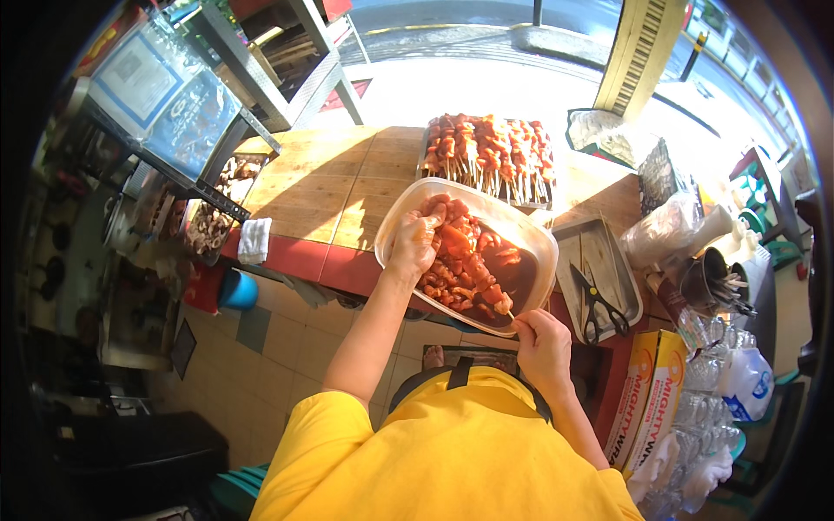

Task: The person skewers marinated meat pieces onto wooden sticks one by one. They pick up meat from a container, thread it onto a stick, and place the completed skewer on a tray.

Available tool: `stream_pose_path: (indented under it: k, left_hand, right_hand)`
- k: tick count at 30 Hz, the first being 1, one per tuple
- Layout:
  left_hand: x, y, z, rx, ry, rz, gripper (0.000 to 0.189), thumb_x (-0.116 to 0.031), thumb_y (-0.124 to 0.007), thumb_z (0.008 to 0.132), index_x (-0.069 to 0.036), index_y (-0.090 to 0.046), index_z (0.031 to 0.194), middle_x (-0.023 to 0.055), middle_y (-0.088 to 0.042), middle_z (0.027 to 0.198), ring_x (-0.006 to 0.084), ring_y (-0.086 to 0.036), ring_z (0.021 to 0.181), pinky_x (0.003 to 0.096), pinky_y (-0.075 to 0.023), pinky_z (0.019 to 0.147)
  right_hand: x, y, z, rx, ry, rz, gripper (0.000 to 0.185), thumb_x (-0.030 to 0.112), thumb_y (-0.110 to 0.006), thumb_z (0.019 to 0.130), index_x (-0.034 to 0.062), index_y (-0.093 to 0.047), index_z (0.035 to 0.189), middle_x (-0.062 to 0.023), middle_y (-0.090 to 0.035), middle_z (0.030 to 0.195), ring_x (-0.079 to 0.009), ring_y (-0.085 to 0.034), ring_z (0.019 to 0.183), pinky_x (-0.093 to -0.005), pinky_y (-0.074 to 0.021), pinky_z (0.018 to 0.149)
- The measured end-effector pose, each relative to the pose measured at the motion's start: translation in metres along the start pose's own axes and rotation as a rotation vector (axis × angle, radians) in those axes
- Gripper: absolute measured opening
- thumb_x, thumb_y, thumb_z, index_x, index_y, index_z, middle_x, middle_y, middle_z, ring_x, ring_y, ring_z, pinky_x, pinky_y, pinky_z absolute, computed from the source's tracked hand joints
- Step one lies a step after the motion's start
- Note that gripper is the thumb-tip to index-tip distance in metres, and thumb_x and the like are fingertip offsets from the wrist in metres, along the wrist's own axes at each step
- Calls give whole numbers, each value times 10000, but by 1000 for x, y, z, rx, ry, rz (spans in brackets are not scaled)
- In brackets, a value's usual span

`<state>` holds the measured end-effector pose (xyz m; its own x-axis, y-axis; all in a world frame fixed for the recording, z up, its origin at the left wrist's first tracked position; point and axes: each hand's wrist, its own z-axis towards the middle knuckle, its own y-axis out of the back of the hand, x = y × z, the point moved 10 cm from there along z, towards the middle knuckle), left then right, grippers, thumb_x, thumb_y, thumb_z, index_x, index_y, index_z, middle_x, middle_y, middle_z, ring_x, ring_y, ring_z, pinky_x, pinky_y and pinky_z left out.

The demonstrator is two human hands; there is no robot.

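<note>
A translucent plastic tub (539, 251) of raw marinated meat pieces (449, 283) in reddish sauce lies tilted before me at the table's edge. Between finger and thumb, my right hand (546, 348) pinches the bare end of a bamboo skewer at the tub's near right rim. Threaded meat (481, 277) runs along that skewer over the loose pieces. My left hand (417, 241), wet with sauce, is inside the tub with its fingers closed on meat near the skewer's far end. The skewer's tip is hidden. Behind the tub, a tray holds many stacked meat skewers (485, 150).
Right of the tub, a metal tray (629, 280) holds black-handled scissors (596, 306) and loose sticks. Two cling wrap boxes (645, 397) stand nearer me, beside plastic bottles (700, 404). A folded white cloth (254, 239) hangs at the left table edge, near trays of food (208, 228).
</note>
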<state>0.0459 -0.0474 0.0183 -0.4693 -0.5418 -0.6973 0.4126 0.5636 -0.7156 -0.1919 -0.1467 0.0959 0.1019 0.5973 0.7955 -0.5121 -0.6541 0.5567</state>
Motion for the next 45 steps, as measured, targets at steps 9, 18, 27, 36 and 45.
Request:
stream_pose_path:
  k: [9,18,27,36,45]
  left_hand:
    - [3,-12,-6,-44,84,-4,190,2,-461,912,15,-559,1074,147,-638,1023,274,-635,1004,396,-538,877]
    - [24,-10,-17,-181,216,-77,170,-72,-485,942,11,-586,1050,135,-652,1007,262,-651,976,349,-570,811]
    - [41,-12,-15,-98,244,-135,184,-135,-569,923,15,-579,1029,169,-629,1048,264,-647,981,337,-563,854]
    - [21,-32,-16,18,293,186,234,-102,-594,905,5,-570,1111,144,-647,1036,212,-649,948,287,-551,822]
    - [13,-32,-13,15,301,91,220,-44,-570,901,9,-570,1114,123,-656,1002,211,-653,951,290,-583,741]
  right_hand:
    - [7,-11,-13,-68,53,17,32,9,-597,798,-3,-579,775,-143,-567,704,-342,-576,629,-376,-453,555]
    - [9,-14,-16,-121,55,19,36,-7,-585,804,2,-570,773,-141,-546,684,-336,-564,606,-374,-440,536]
    - [-17,-25,-6,-33,-185,218,31,-19,-602,800,-24,-595,771,-152,-594,703,-297,-591,615,-331,-453,556]
    - [-2,-8,2,-145,22,78,17,-12,-602,804,-19,-596,790,-153,-594,716,-321,-589,636,-342,-463,578]
    - [-9,-14,1,-96,-4,158,21,-5,-600,809,-20,-599,794,-154,-602,723,-310,-605,649,-330,-466,583]
